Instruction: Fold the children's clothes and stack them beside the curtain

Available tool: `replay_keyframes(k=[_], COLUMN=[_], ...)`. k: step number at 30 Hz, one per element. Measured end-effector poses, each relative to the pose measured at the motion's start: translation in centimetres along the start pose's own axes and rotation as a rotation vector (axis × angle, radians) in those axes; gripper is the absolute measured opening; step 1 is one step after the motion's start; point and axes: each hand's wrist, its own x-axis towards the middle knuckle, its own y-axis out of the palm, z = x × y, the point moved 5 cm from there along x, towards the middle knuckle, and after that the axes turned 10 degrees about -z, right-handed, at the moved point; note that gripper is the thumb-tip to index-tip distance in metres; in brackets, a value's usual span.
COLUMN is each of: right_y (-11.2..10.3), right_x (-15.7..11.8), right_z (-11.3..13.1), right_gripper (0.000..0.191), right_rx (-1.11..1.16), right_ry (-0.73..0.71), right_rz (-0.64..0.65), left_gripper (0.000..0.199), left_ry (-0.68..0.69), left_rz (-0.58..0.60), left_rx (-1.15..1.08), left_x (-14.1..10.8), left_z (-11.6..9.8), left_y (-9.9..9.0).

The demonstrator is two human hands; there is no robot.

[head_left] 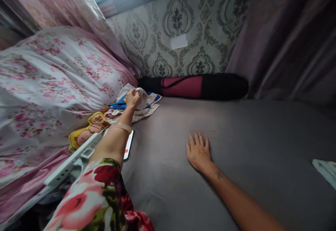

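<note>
My left hand reaches to the far left part of the grey sheet, its fingers closed on a pale patterned cloth in a small crumpled pile. Blue fabric shows beside the hand in the same pile. My right hand lies palm down on the grey sheet, fingers spread, holding nothing. Under my left forearm a phone is partly hidden.
A long black and dark red bag lies along the wall. At the left are a yellow cartoon cushion, a white power strip and floral bedding. Another pale cloth is at the right edge.
</note>
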Motion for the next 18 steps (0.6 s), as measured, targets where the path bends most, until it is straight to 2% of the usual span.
replay_keyframes(k=[4,8,12,18], right_y=[-0.1,-0.5,-0.8,-1.4], right_x=[0.0,0.0,-0.1,0.3], right_z=[0.0,-0.1,-0.2,-0.9], right_gripper=[0.055,0.055,0.055,0.049], right_rx=[0.021,0.05,0.088,0.206], right_ry=[0.005,0.003,-0.004,-0.008], right_rz=[0.006,-0.001,0.003,-0.013], left_gripper=[0.016,0.017,0.022,0.032], left_ry=[-0.013,-0.071,-0.159,-0.347], left_rz=[-0.04,0.04,0.195,0.478], left_rx=[-0.301,-0.615,-0.807,-0.975], left_x=[-2.9,-7.1,-11.9,-18.1], left_z=[-2.1,-4.9,-7.3,-9.9], left_y=[1.9,3.6,5.2,7.1])
